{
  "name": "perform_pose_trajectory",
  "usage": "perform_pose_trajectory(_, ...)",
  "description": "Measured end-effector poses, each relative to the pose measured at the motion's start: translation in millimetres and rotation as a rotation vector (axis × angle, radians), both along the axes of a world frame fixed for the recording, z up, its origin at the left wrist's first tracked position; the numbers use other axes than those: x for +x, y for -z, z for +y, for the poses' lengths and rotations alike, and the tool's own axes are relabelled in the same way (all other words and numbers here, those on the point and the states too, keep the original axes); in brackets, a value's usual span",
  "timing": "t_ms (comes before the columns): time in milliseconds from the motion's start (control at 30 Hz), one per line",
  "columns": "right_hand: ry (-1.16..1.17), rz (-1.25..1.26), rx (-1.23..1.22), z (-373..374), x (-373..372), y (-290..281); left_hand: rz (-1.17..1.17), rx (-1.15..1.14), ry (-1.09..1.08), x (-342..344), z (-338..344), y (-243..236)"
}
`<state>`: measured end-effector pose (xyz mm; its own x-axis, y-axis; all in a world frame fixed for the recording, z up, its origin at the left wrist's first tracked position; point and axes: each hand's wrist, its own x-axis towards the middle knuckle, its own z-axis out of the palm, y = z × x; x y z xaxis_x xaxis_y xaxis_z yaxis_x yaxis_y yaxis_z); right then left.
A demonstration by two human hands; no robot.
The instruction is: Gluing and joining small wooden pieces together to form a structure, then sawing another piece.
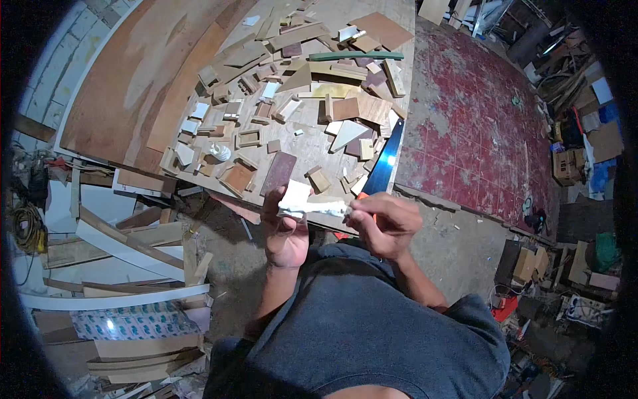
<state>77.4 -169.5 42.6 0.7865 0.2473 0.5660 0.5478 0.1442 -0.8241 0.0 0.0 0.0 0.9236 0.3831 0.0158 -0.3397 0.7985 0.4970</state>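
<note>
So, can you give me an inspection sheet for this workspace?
Surface: wooden tabletop, largely covered with small pieces.
Job's things: pale flat piece and white lumpy strip, close together above the table's near edge.
Clutter: wood offcuts, an open wooden box and a handsaw toward the right edge.
Grips: left grip holds the pale flat piece; right grip is at the strip's right end, its hold unclear.
Cables: coil at far left, rope or cable unclear.
Surroundings: worn red floor right; stacked boards lower left.
</note>
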Motion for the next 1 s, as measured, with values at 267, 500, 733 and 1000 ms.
perform_pose_trajectory(267, 0.085, -0.055, 0.014, 1, 3, -9, -0.02, -0.079, -0.013, -3, 4, 5)
perform_pose_trajectory(500, 0.119, 0.074, -0.008, 3, 2, -8, -0.075, 0.021, -0.056, -3, 2, 0)
perform_pose_trajectory(733, 0.097, -0.051, -0.102, 4, 2, -9, -0.122, -0.053, -0.043, -4, -2, -5)
perform_pose_trajectory(1000, 0.046, -0.106, -0.066, -4, -7, -11, -0.043, -0.081, -0.008, -11, -1, -4)
